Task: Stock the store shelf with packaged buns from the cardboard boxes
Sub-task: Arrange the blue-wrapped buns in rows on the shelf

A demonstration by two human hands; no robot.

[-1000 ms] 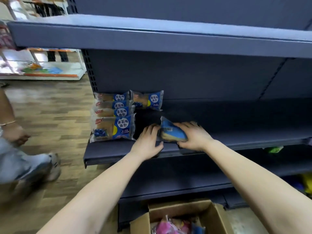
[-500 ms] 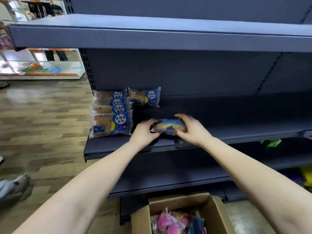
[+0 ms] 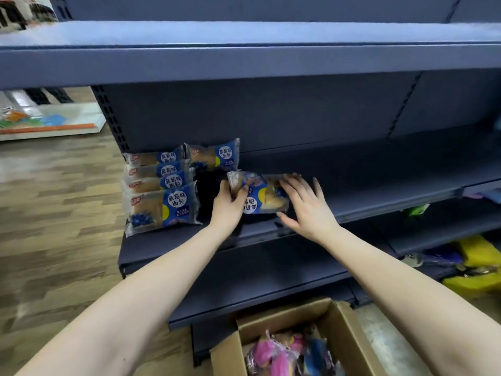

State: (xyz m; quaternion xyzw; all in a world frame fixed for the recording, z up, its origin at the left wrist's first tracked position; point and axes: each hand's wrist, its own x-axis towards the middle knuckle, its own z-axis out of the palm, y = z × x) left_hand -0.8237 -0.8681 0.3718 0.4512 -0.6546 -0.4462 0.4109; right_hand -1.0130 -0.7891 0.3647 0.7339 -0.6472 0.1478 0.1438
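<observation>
Five bun packs point(image 3: 162, 204) stand at the shelf's point(image 3: 379, 183) left end, four in a file and one behind. Just right of them is a sixth pack point(image 3: 260, 192). The left hand point(image 3: 227, 204) pinches its left end, and the right hand point(image 3: 306, 207) lays straight, spread fingers on its right end. The shelf board runs on rightward. One cardboard box point(image 3: 341, 335) sits near, below.

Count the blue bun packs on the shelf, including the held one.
6. Four in an overlapping row at the left end of the shelf; fifth pack behind-right of it; sixth pack between left hand and right hand. Others may hide behind.
</observation>
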